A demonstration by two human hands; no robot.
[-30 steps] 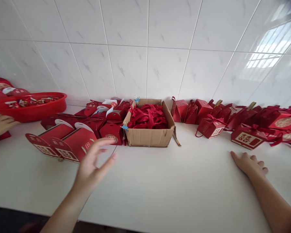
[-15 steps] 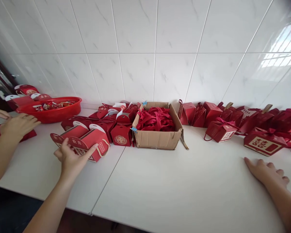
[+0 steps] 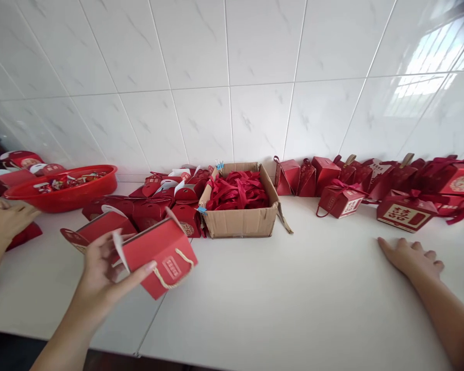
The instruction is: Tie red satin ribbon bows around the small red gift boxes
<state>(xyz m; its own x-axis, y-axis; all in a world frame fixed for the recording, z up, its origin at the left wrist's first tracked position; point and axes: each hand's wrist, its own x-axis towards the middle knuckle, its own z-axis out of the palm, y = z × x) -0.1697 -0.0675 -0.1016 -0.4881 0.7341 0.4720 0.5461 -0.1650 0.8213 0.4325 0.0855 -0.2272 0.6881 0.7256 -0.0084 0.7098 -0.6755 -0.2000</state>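
My left hand (image 3: 102, 275) grips a red gift box (image 3: 160, 255) by its near side, thumb on the end panel. The box is tilted and raised off the table, its flaps standing up, with a cream rope handle on the end facing me. Behind it another red box (image 3: 104, 229) with open flaps stands on the table. On the right, my right hand (image 3: 410, 257) rests on the white tabletop with fingers spread, holding nothing. A finished-looking red box (image 3: 406, 211) with a cream label and ribbon bow sits just beyond it.
A cardboard box (image 3: 237, 222) full of red ribbon stands mid-table by the tiled wall. Closed red boxes (image 3: 327, 175) line the wall at right. A red basin (image 3: 65, 196) of wrapped sweets is at left, near another person's hands (image 3: 11, 224).
My left hand has lifted one red box away from its neighbour, bringing it nearer and to the right, tilted. My right hand stays on the table. The view has shifted slightly.
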